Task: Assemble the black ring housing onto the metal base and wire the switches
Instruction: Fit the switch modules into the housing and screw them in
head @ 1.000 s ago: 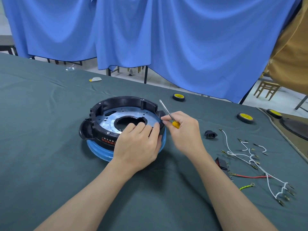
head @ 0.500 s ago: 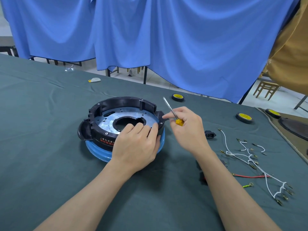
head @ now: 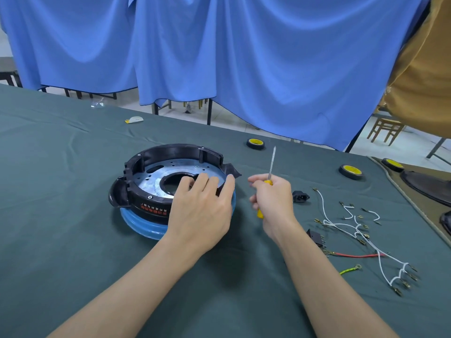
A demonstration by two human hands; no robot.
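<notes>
The black ring housing point(head: 170, 152) sits around the round metal base point(head: 156, 178), on top of a blue disc point(head: 136, 224). My left hand point(head: 202, 206) rests on the ring's near right rim, fingers lying over the metal plate. My right hand point(head: 271, 203) grips a yellow-handled screwdriver point(head: 271, 164), shaft pointing up, just right of the ring and apart from it. A black power socket point(head: 300, 196), a black rocker switch point(head: 316, 236) and loose white wires point(head: 351, 225) with terminals lie to the right.
A red wire point(head: 353, 255) and a green-yellow wire point(head: 350, 269) lie near the white ones. Three black and yellow tape rolls point(head: 255, 143) point(head: 351, 171) point(head: 392, 164) sit along the far edge. A dark round part point(head: 429, 184) lies at the far right. Blue curtains hang behind.
My right hand drew the screwdriver away from the ring's right tab and turned its shaft upright. The left hand stayed on the ring.
</notes>
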